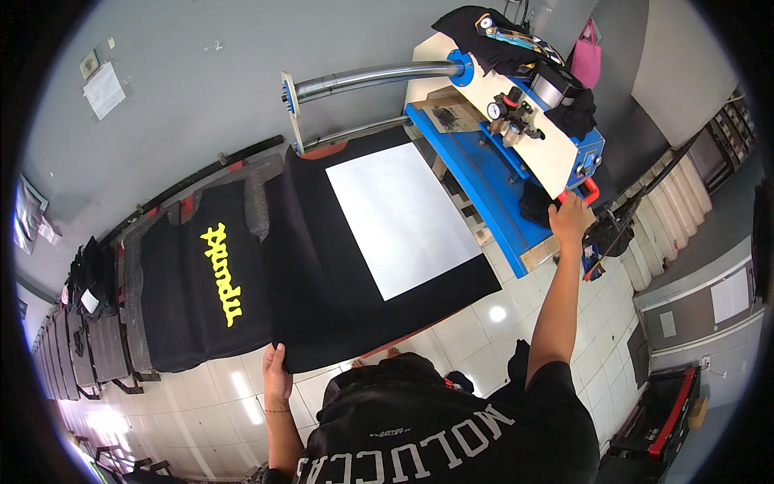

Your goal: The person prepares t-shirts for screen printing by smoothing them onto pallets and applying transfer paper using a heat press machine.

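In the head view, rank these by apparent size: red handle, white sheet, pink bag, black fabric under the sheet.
Largest to smallest:
1. Black fabric
2. White sheet
3. Pink bag
4. Red handle, partly hidden by the right hand

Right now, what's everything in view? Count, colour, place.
Garment pieces: two, black, side by side
Lettering: one, yellow, left piece
Sheet: one, white, right piece
Press: one, blue and cream, upper right
Handle: one, red, press's near end
Gauge: one, white, on press
Tube: one, silver, left of press
Clothes: several, black, on press
Bag: one, pink, upper right
Posted papers: several, white, both sides
Shirt: one, black, bottom centre
Left hand: one, bare, garment edge
Right hand: one, bare, at handle
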### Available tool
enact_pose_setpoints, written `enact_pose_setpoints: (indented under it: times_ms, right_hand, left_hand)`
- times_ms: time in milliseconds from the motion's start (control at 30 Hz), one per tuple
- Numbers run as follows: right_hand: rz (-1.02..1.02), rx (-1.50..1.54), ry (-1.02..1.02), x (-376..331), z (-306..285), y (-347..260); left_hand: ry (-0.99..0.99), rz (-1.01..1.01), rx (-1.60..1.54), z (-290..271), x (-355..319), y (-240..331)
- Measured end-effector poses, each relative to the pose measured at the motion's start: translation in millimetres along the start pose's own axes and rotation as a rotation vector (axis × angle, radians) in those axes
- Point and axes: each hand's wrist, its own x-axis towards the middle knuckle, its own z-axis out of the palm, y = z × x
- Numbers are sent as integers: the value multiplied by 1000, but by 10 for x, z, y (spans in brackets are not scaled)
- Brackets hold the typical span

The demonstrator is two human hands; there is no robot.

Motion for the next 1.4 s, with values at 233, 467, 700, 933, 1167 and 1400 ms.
enact_pose_setpoints:
  times_ms: [233, 467, 700, 933, 1167, 1400]
  right_hand:
    - [91, -123, -98, 331, 146, 434]
    - [69, 280, 48, -69, 118, -137]
    - [621, 1114, -1263, -1532, 786, -421]
    - [798, 828, -1055, -1579, 600, -446]
    - [426, 716, -747, -1644, 960, -100]
    - [739, 1604, -257, -551, -647, -1102]
  left_hand:
    - [16, 36, 78, 133, 7, 117]
    - [44, 79, 236, 300, -104, 312]
    - [63, 93, 283, 513, -141, 443]
    - [111, 101, 354, 683, -141, 604]
    - [43, 160, 342, 672, -1, 716]
    - [-20, 230, 5, 340, 163, 1277]
